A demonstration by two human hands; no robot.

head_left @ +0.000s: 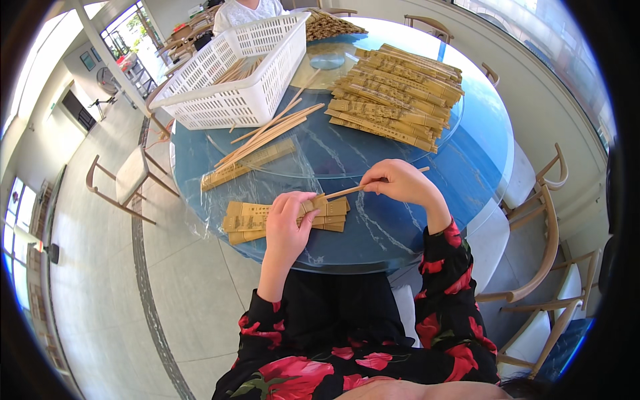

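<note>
Two pinches: my left fingers [299,198] hold a paper sleeve [321,201], apparently steadying it against the stick [345,192] my right fingers [373,181] hold at two o'clock.

The round blue table [380,233] carries a white basket [223,108], wooden sticks [270,135], brown sleeves [397,100].

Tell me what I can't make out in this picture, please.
All in the head view:
- Left tip of the held stick: hidden around the paper sleeve at the left hand; how far it goes in is unclear.
- Lowest sticks in the white basket: behind its slotted wall, so uncountable.
- Person across the table: head cut off by the top edge.
- Print on the piled sleeves: too small.
</note>
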